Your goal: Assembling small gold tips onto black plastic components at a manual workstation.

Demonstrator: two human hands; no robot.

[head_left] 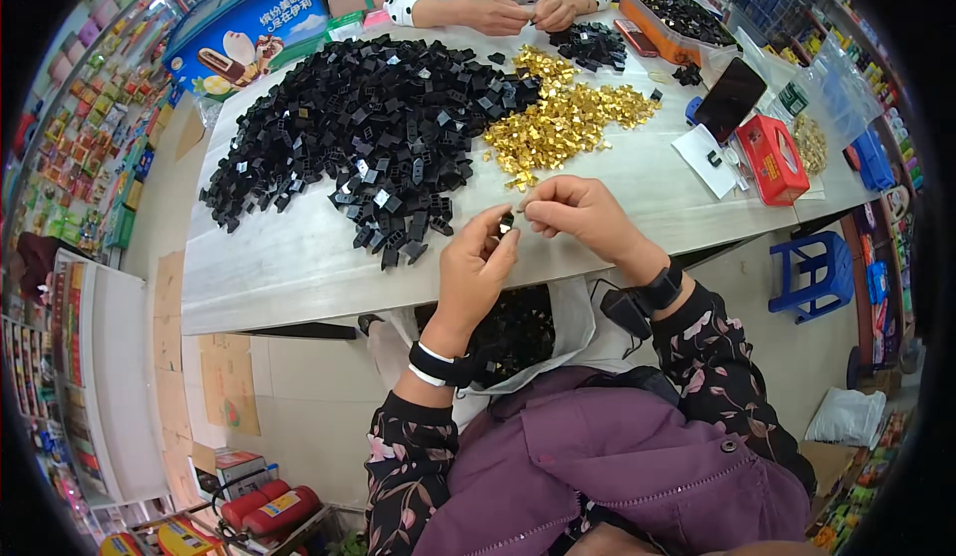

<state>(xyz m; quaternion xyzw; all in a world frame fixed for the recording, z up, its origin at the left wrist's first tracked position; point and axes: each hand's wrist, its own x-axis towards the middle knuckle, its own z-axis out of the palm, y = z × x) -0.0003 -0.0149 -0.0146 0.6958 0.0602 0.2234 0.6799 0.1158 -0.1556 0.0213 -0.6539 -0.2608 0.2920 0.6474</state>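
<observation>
My left hand (473, 267) is closed, with a small black plastic piece (506, 222) pinched between thumb and fingers above the near table edge. Close beside it, the thumb and forefinger of my right hand (588, 220) are pressed together; whatever they hold is too small to name. A wide heap of black plastic pieces (339, 128) covers the left and middle of the table. Small shiny gold pieces (568, 118) lie in a pile just beyond my hands. Below the table edge, a white bag (573, 322) by my lap contains many black pieces with gold glints.
Across the pale table (289, 277), another person's hands (495, 15) work beside a small black pile (590, 46). To the right are an orange-sided container (647, 23), a dark-screened phone (732, 100) and a red box (772, 161). A blue stool (812, 277) stands on the floor.
</observation>
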